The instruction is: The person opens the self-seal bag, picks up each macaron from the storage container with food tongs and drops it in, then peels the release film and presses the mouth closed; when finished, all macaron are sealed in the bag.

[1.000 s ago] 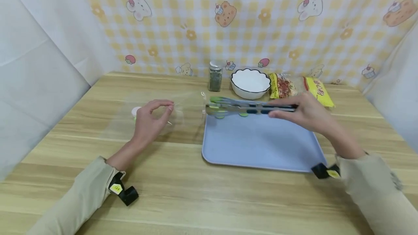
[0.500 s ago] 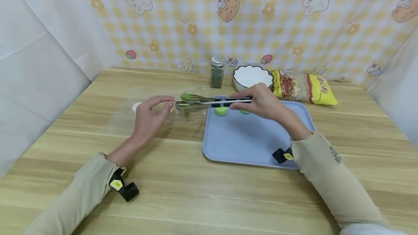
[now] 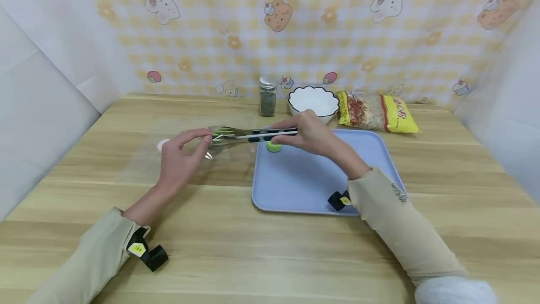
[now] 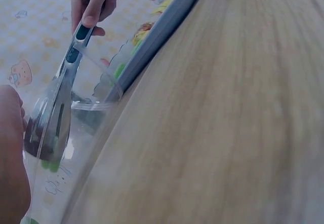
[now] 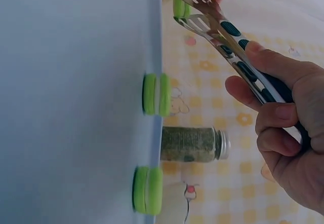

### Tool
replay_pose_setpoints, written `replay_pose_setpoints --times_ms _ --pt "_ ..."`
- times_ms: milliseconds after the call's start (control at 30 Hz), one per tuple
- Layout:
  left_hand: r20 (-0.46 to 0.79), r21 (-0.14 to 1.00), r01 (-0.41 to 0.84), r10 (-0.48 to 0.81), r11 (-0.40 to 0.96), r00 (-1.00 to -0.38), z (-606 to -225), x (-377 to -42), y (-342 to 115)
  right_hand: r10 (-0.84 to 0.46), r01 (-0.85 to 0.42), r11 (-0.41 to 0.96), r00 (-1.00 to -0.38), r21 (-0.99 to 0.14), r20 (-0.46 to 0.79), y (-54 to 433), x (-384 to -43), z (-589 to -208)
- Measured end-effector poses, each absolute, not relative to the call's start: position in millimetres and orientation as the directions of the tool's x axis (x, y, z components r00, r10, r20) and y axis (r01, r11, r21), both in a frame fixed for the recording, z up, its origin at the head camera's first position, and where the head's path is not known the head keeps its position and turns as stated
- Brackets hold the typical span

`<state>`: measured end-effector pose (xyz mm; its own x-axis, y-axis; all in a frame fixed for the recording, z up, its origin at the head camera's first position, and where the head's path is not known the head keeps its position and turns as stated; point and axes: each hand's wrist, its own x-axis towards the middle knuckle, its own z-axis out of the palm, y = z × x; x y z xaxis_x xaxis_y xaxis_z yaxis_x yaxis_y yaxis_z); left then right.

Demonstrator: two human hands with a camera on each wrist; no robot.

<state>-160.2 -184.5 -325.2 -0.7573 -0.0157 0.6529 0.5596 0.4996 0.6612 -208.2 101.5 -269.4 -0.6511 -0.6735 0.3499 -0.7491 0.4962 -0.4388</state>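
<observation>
My left hand (image 3: 179,158) pinches the edge of a clear plastic bag (image 3: 236,156) that lies left of the blue tray (image 3: 291,186). With my right hand (image 3: 312,135) I grip metal tongs (image 3: 253,136) with dark inlays on the handles. Their tips hold a green macaron (image 5: 180,7); in the left wrist view they are within the bag's mouth. Two more green macarons, a nearer one (image 5: 157,93) and another (image 5: 148,189), sit on the tray by its far edge. A pale round thing (image 3: 162,145) shows beside my left hand.
Behind the tray stand a spice jar (image 3: 267,97) with a silver lid and a white scalloped bowl (image 3: 314,102). A yellow food packet (image 3: 398,114) lies at the back right. A checked curtain (image 3: 236,22) hangs behind the wooden table (image 3: 219,238).
My right hand has carried the tongs and macaron leftward from over the tray to the bag beside my left hand. The left hand keeps its pinch on the bag.
</observation>
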Motion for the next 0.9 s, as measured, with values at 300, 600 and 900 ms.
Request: replay_pose_setpoints --times_ms 300,600,900 --pt "0.686 0.643 0.607 0.000 0.468 -0.728 -299.2 -140.8 -174.5 -0.668 -0.745 0.509 -0.658 -0.431 0.349 72.0 -209.2 -267.0" --pt "0.796 0.528 0.700 0.006 0.481 -0.605 -299.4 -144.5 -176.8 -0.638 -0.717 0.519 -0.687 -0.466 0.347 49.6 -212.0 -264.9" --pt "0.814 0.514 0.717 -0.006 0.471 -0.580 -313.7 -154.6 -183.2 -0.650 -0.699 0.541 -0.701 -0.468 0.294 28.5 -210.5 -270.0"
